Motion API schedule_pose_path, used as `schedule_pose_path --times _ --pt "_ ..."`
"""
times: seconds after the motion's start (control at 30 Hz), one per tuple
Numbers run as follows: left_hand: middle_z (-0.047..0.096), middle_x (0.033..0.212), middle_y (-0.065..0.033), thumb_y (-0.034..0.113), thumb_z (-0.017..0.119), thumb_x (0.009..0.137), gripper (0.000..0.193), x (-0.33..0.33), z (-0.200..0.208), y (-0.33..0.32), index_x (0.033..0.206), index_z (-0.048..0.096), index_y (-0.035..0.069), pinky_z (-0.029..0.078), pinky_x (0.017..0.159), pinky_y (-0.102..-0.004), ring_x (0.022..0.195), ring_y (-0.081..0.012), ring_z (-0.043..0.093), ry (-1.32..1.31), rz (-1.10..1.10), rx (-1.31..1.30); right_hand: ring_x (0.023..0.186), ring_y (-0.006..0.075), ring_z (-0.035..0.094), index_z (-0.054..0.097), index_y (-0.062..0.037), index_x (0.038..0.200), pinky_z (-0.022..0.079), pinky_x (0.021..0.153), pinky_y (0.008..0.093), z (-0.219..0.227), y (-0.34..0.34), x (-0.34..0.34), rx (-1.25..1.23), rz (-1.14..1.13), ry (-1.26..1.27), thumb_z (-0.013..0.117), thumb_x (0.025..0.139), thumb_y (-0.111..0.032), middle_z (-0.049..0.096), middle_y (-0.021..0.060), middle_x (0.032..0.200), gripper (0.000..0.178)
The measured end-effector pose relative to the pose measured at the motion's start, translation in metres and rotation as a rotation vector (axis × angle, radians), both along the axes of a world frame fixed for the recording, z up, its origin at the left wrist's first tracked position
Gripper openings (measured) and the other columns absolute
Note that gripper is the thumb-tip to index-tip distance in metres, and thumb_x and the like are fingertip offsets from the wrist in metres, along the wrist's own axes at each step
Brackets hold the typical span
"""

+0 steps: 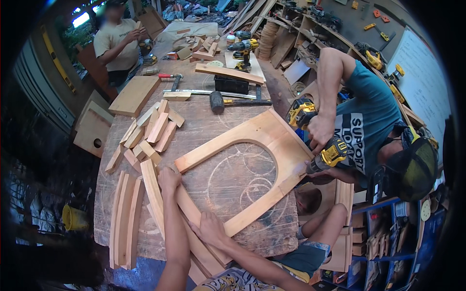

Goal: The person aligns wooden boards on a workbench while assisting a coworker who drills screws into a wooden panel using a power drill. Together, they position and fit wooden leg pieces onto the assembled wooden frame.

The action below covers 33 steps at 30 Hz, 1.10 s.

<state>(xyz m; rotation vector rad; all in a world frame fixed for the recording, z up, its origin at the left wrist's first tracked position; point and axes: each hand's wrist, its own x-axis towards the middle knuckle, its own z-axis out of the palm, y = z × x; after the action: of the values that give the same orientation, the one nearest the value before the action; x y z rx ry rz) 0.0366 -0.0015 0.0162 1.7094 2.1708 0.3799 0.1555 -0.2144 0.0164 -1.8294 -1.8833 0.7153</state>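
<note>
On the workbench lies a pale wooden frame [284,140] with a rounded cutout. A wooden rail [189,203] runs along its near left side, against the ends of its two arms. My left hand [169,180] is closed around the rail's upper end at the frame's corner. Lower down, my right hand [211,228] grips the same rail near the other arm, its thumb toward the left. A loose wooden strip [154,186] lies just left of my left hand and passes under my forearm. My fingertips are partly hidden.
A co-worker on the right holds a cordless drill [332,153] at the frame's far edge; another drill [302,114] is by their other hand. Wood blocks [158,127], curved strips [127,218], a mallet [217,103] and a clamp [173,83] lie on the bench. Another person stands far left.
</note>
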Motion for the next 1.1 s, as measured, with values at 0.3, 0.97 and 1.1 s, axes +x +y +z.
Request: schedule_pose_path --times 0.3,0.97,1.1 --pt "0.071 0.095 -0.0256 0.015 0.071 0.071 0.024 -0.001 0.002 -0.004 0.088 0.073 -0.002 0.056 0.084 -0.0457 0.092 -0.0397 0.070 -0.022 0.024 0.052 0.094 0.0433 0.060 0.056 0.0110 0.099 0.049 0.084 0.0490 0.004 -0.001 -0.001 0.040 -0.008 -0.017 0.056 0.094 -0.045 0.061 0.0289 0.095 0.056" --pt "0.070 0.095 -0.0274 0.023 0.073 0.070 0.032 -0.001 0.008 -0.001 0.088 0.072 -0.004 0.056 0.085 -0.0465 0.093 -0.0414 0.069 -0.027 -0.068 -0.024 0.096 0.0456 0.059 0.056 0.0128 0.099 0.048 0.086 0.0508 -0.004 0.004 0.008 0.007 0.056 0.010 0.054 0.094 -0.054 0.060 0.0311 0.100 0.067" --pt "0.070 0.095 -0.0281 0.022 0.074 0.070 0.032 -0.002 0.009 -0.004 0.089 0.072 -0.004 0.055 0.086 -0.0462 0.094 -0.0414 0.069 -0.053 -0.054 -0.029 0.095 0.0453 0.059 0.057 0.0128 0.098 0.049 0.085 0.0506 -0.010 0.002 0.007 0.076 0.048 0.007 0.053 0.094 -0.055 0.059 0.0308 0.100 0.068"
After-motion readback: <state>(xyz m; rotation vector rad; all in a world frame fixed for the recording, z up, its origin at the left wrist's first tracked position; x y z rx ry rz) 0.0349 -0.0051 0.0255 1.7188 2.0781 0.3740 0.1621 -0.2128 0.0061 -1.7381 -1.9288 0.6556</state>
